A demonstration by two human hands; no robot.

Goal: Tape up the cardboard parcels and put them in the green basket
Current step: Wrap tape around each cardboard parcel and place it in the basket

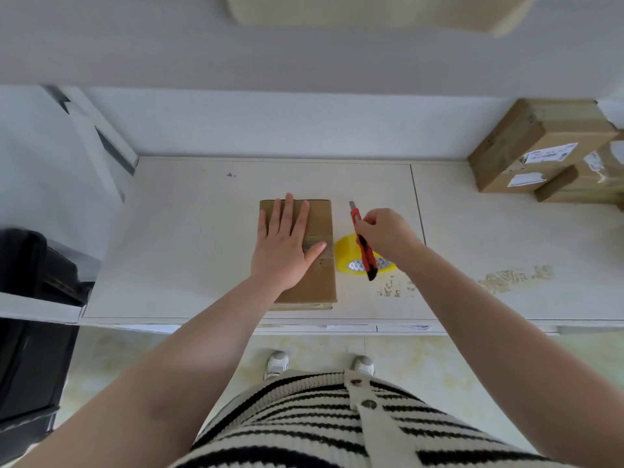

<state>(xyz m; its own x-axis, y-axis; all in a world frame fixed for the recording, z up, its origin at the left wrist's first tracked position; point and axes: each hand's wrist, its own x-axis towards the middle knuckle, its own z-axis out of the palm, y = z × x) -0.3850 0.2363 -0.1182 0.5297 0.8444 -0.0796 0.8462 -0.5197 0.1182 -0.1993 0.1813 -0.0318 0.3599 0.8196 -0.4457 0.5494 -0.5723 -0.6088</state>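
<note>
The box (305, 261) lies mid-surface, the left hand (287, 244) flat and spread on it. At its 3 o'clock the right hand (385, 236) pinches a red knife (363, 243) over the tape roll (347, 256). Keep pressing (blade away from fingers) while cutting; no green basket shows.
</note>
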